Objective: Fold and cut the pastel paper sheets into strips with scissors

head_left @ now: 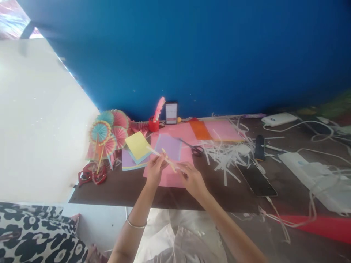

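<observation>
Over the pink paper sheet [149,179], both of my hands are closed on thin paper strips. My left hand [155,171] pinches a pale paper strip [151,150], whose free end sticks out to the upper left. A short yellowish strip [173,168] crosses near the fingers. My right hand [194,179] pinches the other end of the pale strip, palm side hidden. Behind the hands lie a purple paper square [170,144] and a yellow paper square [136,146]. Dark-handled scissors [197,150] rest just behind my right hand.
Folded paper fans [100,132] stand at the left, near a red object [86,174]. A heap of white paper shreds [230,155] lies right of the scissors. A phone [257,180], cables and a white power strip [304,175] occupy the right. Another phone [171,112] stands upright behind.
</observation>
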`<state>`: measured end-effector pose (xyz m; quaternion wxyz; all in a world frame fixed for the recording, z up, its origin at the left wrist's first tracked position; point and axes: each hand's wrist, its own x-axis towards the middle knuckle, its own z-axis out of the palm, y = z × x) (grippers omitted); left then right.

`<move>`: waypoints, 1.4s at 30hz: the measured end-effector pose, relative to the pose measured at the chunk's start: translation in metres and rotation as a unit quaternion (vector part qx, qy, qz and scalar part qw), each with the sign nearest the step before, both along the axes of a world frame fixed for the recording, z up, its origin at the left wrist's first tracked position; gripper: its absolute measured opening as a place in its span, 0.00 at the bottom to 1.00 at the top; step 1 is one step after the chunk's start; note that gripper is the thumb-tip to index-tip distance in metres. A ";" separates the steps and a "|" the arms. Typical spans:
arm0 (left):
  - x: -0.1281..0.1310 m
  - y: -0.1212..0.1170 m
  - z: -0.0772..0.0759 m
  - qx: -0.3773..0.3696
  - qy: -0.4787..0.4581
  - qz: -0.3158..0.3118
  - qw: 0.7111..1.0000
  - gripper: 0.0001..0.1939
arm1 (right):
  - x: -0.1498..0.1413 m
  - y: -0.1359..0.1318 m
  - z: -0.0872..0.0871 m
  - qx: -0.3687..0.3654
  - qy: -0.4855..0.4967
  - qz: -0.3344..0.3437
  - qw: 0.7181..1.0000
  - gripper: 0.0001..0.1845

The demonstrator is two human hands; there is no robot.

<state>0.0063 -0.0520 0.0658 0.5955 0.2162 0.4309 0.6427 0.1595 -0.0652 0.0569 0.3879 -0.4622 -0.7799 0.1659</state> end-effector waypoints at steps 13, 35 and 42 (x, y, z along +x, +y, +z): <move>0.012 -0.005 -0.011 0.017 0.019 -0.055 0.998 0.25 | -0.002 -0.002 0.004 -0.017 0.032 -0.021 0.999 0.09; -0.009 -0.004 0.007 0.337 0.649 -0.144 0.666 0.13 | 0.007 0.006 0.008 0.112 -0.115 -0.046 0.986 0.07; -0.005 -0.006 0.012 0.320 0.626 -0.148 0.696 0.10 | 0.005 0.008 0.012 0.100 -0.121 -0.033 0.987 0.08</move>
